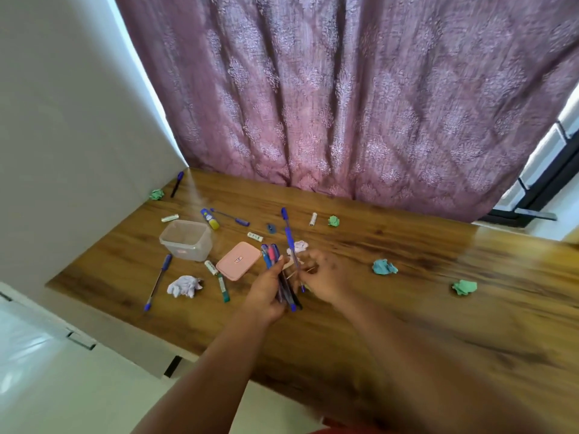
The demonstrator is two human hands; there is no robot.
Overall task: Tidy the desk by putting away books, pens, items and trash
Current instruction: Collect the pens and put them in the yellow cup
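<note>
My left hand (266,292) grips a bundle of several pens (272,256) above the wooden desk (407,255). My right hand (322,274) pinches a single blue pen (289,236) upright beside the bundle. Loose pens lie on the desk: one at the front left (158,281), one near the back corner (177,184), one behind the box (230,217). An open clear plastic box (186,240) stands at the left, its pink lid (238,260) flat beside it.
Crumpled paper balls lie about: green ones (156,194) (334,220) (464,287), a teal one (384,267), a lilac one (185,286). Batteries (169,218) (313,219), a glue stick (210,219) and a green marker (223,288) are scattered. A curtain (344,104) hangs behind the desk.
</note>
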